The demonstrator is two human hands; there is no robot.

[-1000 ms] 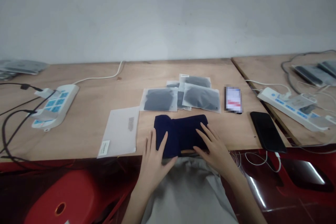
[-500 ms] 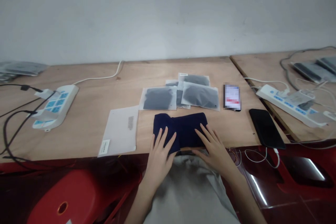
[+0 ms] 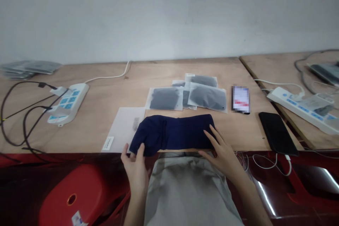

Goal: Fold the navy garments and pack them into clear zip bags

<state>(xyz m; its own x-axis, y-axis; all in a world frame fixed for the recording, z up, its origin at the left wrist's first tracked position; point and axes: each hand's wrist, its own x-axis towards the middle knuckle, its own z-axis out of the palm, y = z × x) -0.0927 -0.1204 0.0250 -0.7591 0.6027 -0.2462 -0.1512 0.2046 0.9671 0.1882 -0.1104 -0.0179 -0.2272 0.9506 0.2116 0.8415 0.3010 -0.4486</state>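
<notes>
A navy blue folded cloth [image 3: 182, 132] lies along the front edge of the wooden table, its left end spread out over part of a flat frosted zip bag [image 3: 120, 125]. My left hand [image 3: 136, 166] grips the cloth's lower left corner, with some fingers tucked under it and out of sight. On the right end, my right hand [image 3: 218, 148] rests with its fingers apart, touching the fabric. Just behind the cloth are several frosted bags [image 3: 165, 99] with dark contents, some overlapping.
Right of the bags lie a phone with a lit, blurred screen [image 3: 240, 99] and a black phone [image 3: 278, 133] on a white cable. Power strips stand left [image 3: 69, 104] and right [image 3: 304, 109]. More bags [image 3: 30, 67] are stacked far left. A red stool [image 3: 71, 190] is below the table.
My left hand has moved left and down, drawing the cloth's left part out over the frosted bag. The right hand stays on the right end. The view has shifted slightly left.
</notes>
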